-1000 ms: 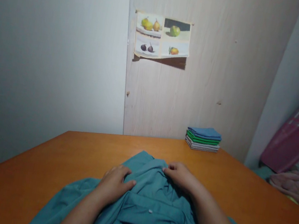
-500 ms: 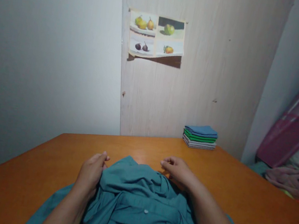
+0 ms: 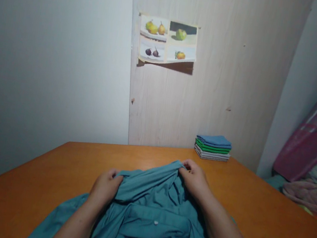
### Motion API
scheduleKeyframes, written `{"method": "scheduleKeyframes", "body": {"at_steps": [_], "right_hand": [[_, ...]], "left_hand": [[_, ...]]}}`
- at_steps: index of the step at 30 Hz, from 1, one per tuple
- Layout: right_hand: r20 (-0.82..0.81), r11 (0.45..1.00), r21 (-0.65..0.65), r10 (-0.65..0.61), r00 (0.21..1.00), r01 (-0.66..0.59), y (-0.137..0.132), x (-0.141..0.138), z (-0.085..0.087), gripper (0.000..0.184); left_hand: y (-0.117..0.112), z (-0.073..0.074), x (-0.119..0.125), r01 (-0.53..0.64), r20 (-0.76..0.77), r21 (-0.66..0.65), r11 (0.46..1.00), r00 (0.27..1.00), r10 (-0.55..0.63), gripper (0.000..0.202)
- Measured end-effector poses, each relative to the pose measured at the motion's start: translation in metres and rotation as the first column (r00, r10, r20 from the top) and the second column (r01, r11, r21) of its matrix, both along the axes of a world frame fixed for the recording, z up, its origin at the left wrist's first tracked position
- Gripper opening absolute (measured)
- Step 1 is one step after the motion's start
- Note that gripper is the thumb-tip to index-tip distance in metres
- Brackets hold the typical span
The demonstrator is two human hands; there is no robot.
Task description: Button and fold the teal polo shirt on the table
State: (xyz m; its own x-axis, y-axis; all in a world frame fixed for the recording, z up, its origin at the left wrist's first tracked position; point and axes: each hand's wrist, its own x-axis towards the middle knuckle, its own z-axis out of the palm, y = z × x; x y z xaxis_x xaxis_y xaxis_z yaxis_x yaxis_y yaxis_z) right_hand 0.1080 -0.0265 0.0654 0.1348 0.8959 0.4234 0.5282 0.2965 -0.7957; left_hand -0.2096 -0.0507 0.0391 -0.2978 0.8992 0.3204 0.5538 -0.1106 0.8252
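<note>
A teal button-up shirt [image 3: 147,197] lies bunched at the front of the wooden table, with a small white button showing on its front band. My left hand [image 3: 106,186] pinches the shirt's far edge on the left. On the right, my right hand [image 3: 194,178] grips the same edge, holding it a little higher. Between the two hands the fabric is drawn into a slanting fold. Parts of the shirt spread out beneath both forearms.
On the orange-brown table [image 3: 253,204], a stack of folded cloths [image 3: 213,147] in blue, green and checked grey stands at the back right. Fruit pictures [image 3: 168,43] hang on the wall behind. Beyond the table's right side are a pink curtain [image 3: 307,137] and crumpled fabric [image 3: 311,193].
My right hand, earlier just off the cloth, now grips the shirt's far edge. My left hand has shifted slightly right, and the edge between them is lifted and stretched.
</note>
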Motion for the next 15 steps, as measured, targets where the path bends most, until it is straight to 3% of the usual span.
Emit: {"method": "scheduleKeyframes", "body": {"at_steps": [3,7,10,13,15], "right_hand": [[-0.136,0.995,0.014,-0.096,0.986,0.099,0.0,0.003,0.003,0.022],[-0.347,0.989,0.029,-0.124,0.93,0.143,-0.006,0.005,0.01,0.033],[-0.554,0.982,0.097,-0.084,0.828,0.164,-0.009,0.008,0.017,0.032],[-0.721,0.963,0.138,-0.061,0.69,0.23,-0.009,0.012,0.023,0.026],[-0.76,0.957,0.135,-0.067,0.647,0.257,-0.008,0.014,0.024,0.026]], "left_hand": [[-0.003,0.013,-0.003,-0.108,0.317,0.125,0.986,0.946,0.064,0.026],[-0.008,0.027,-0.009,-0.288,0.654,0.163,0.944,0.747,0.115,0.03],[-0.01,0.033,-0.015,-0.413,0.735,0.194,0.89,0.662,0.147,0.031],[-0.011,0.036,-0.019,-0.478,0.759,0.235,0.846,0.634,0.148,0.032],[-0.012,0.037,-0.02,-0.482,0.765,0.26,0.837,0.631,0.127,0.033]]}}
